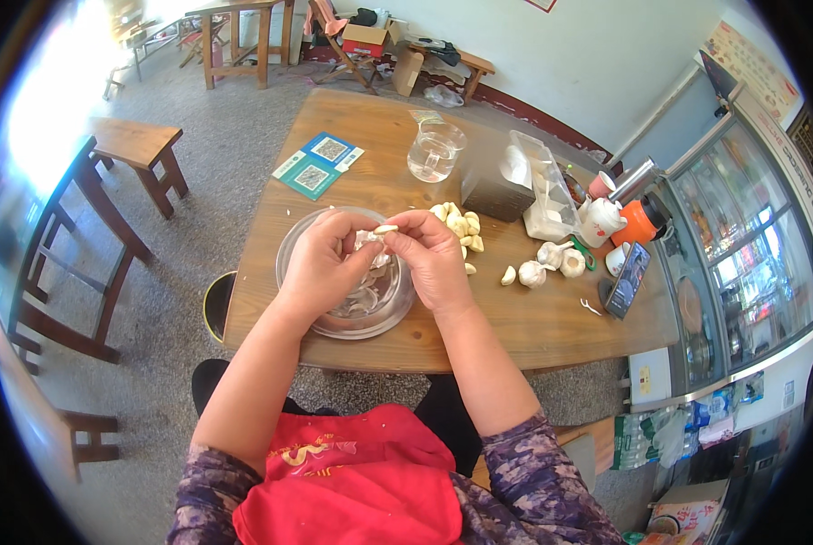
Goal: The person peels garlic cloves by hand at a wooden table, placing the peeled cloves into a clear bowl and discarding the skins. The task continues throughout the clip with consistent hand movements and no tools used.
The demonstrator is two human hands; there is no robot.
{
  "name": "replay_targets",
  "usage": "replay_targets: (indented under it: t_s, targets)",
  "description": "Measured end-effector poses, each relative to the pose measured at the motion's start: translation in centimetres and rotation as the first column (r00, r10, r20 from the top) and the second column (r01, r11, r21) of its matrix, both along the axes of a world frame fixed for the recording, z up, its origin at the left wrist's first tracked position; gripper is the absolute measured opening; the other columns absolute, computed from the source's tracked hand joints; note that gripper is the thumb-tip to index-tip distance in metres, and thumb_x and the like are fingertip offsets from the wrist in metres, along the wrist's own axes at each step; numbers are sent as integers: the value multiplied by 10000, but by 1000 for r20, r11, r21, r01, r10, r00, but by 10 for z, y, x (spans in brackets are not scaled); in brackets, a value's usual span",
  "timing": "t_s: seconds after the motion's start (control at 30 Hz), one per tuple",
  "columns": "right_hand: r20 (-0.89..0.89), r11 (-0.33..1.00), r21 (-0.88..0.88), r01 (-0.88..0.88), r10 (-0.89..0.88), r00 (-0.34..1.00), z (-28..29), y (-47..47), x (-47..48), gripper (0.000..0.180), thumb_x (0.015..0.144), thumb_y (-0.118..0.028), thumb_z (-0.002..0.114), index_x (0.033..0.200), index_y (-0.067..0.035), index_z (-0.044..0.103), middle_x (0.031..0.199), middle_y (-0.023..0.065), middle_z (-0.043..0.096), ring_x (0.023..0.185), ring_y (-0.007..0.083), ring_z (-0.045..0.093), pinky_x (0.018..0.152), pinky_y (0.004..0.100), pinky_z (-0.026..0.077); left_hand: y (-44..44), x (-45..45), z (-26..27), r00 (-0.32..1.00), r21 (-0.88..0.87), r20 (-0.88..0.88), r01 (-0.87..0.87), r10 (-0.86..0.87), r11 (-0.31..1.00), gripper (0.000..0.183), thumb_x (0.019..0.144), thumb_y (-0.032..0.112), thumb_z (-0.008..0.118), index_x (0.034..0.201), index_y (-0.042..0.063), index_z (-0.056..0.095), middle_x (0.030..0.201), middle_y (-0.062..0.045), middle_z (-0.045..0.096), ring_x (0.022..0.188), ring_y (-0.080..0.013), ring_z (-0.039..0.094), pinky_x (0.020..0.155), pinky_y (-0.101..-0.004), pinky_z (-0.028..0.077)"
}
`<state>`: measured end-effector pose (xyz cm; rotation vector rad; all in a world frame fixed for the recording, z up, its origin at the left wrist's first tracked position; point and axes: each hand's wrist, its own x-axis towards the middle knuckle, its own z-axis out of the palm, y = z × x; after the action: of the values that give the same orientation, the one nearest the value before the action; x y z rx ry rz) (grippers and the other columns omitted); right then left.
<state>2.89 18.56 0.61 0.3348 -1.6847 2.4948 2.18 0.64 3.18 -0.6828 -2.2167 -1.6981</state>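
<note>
A garlic clove (385, 229) is pinched by the fingertips of my left hand (330, 262) and my right hand (433, 259), which meet above a round clear bowl (406, 308). Papery garlic skins (364, 300) lie inside the bowl. Just beyond my right hand, a heap of pale peeled cloves (458, 221) rests on the wooden table (515, 327). Farther right are several whole garlic bulbs (533, 274) and a single clove (508, 275). My palms and some fingertips are partly hidden.
Behind the cloves stand a clear jug with liquid (435, 155), a dark tissue box (495, 184) and a clear plastic container (549, 211). A white teapot (600, 221), an orange pot (639, 219) and a propped phone (627, 281) occupy the right side. Printed code cards (318, 165) lie at the back left.
</note>
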Motion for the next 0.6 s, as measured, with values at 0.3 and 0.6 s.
replay_targets:
  t_s: [0.3,0.6]
  targets:
    - [92,998,-15,54,-52,994,3,0,2,79,974,-97,675,1021,-34,682,928,48,723,774,90,629,718,248,533,0,-4,-7,999,-20,28,26,-25,999,152,830,66,778,952,16,704,732,-47,533,646,-145,501,594,-309,415]
    - [-130,887,270,375,-352,927,8,7,2,53,1000,-83,620,989,-36,642,927,53,694,783,103,622,713,245,518,-4,-8,-14,994,-2,105,-7,7,1000,88,904,56,700,900,-14,647,803,-87,640,735,-161,603,662,-302,483]
